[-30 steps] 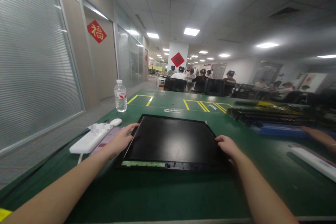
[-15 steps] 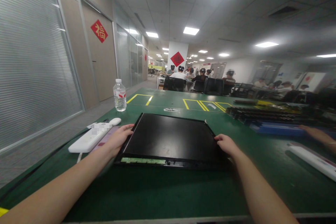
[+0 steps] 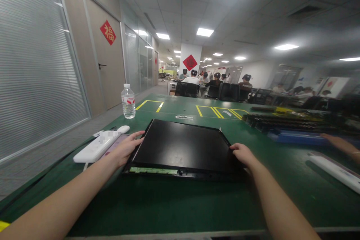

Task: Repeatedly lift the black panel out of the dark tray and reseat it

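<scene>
A large flat black panel (image 3: 182, 146) lies on the green table (image 3: 168, 206), a strip of green circuit board showing along its near edge. My left hand (image 3: 125, 149) grips the panel's left edge, fingers curled over it. At the right edge my right hand (image 3: 243, 155) holds the panel the same way, thumb on top.
A white power strip (image 3: 95, 147) and a white mouse (image 3: 123, 129) lie left of the panel, a water bottle (image 3: 128, 101) stands further back. Dark stacked parts (image 3: 284, 122) and a blue tray sit at the right, where another person's arm (image 3: 340, 144) reaches in. People sit at far tables.
The panel has shifted slightly away from me and its far edge sits a little higher in view; both hands have stayed on its side edges.
</scene>
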Tool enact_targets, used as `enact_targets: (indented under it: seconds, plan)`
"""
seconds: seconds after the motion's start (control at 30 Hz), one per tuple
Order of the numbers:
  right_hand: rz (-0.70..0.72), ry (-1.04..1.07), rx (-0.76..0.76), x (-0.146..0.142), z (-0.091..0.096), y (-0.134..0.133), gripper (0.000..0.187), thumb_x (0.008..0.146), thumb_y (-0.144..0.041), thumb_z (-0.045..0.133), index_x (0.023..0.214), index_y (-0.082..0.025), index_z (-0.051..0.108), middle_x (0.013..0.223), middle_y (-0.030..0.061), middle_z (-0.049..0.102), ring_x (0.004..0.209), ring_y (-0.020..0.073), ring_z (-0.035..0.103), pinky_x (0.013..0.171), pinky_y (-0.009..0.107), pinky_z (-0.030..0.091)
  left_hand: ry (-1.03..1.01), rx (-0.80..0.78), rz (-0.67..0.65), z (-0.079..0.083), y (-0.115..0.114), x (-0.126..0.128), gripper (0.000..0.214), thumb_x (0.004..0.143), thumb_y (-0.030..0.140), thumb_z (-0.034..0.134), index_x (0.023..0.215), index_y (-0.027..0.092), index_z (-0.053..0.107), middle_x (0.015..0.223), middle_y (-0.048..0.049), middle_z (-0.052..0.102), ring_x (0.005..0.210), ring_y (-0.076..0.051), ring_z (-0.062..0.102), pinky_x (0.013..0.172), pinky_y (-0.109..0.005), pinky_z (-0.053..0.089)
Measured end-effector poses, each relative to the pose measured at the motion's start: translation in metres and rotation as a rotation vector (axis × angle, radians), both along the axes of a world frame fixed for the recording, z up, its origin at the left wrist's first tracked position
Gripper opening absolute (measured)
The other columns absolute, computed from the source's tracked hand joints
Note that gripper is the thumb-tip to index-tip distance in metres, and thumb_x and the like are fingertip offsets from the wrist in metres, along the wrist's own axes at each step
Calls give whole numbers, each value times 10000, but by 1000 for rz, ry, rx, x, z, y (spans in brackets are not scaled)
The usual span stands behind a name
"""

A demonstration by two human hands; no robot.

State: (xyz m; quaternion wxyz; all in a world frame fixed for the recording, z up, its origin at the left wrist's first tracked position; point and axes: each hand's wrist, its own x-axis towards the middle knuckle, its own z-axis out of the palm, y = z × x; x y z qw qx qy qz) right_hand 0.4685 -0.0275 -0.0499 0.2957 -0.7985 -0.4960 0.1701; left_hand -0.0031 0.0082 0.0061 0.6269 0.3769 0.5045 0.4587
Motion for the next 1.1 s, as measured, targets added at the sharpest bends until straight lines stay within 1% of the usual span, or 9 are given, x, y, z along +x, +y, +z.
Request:
enact_targets:
  seconds: [0.13,0.23,0.43,0.57,0.7,0.77,0.83,0.93,1.1]
  plan:
    - [5,7,9,-1,1,-1,351,658,-9,522,881,-171,738,919,65,746,864,195,673,792,266,478,9,-5,-50,0,-1,1,559,774,84,716,1313,154,589,772,-92,775,578,-247,734,517,-334,605]
    - [0,-8,12,-2,3,-1,348,660,-2,526,875,-174,741,942,67,748,887,195,671,797,260,476,34,9,-53,-1,-1,1,467,755,78,713,1218,118,657,764,-101,780,589,-244,736,528,-319,605]
    - [-13,12,-15,-4,6,-3,336,688,-13,538,900,-181,737,943,66,746,839,181,675,748,237,477,90,25,-68,-2,0,2,367,663,31,679,1013,117,749,726,-85,779,584,-243,731,518,-290,583]
    - [-2,0,-33,-5,7,-4,355,690,-19,518,917,-178,740,911,61,743,825,178,679,748,236,478,158,37,-41,0,-1,3,286,660,76,684,925,144,769,746,-74,784,620,-249,735,547,-299,585]
    - [2,-4,-50,-6,8,-5,385,685,-28,510,950,-171,749,914,71,745,807,184,683,758,253,485,212,77,-24,-2,1,-1,226,678,178,719,899,157,766,853,-92,793,796,-279,749,652,-327,596]
    - [2,-8,-48,-5,8,-5,372,682,-26,517,932,-176,748,926,69,747,829,186,686,760,247,485,253,117,-49,-4,2,-4,275,633,246,780,894,162,765,923,-107,791,909,-306,736,723,-348,593]
    - [6,-11,-46,-4,7,-3,358,681,-28,524,917,-180,746,933,67,751,857,188,687,767,242,485,295,172,-99,-4,1,-6,376,546,290,846,894,172,767,971,-111,786,990,-326,715,791,-358,581]
    - [16,-19,-39,0,4,-1,355,676,-38,530,920,-176,748,959,70,754,890,194,686,791,250,484,295,214,-165,-1,-2,-7,500,462,339,890,917,173,765,979,-100,785,1023,-336,701,850,-365,564]
    - [10,-7,-14,3,1,0,330,668,-60,554,911,-178,743,958,70,752,891,203,685,805,269,487,180,227,-164,4,-8,-4,572,499,332,887,1019,144,741,1020,-128,774,995,-320,710,849,-370,568]
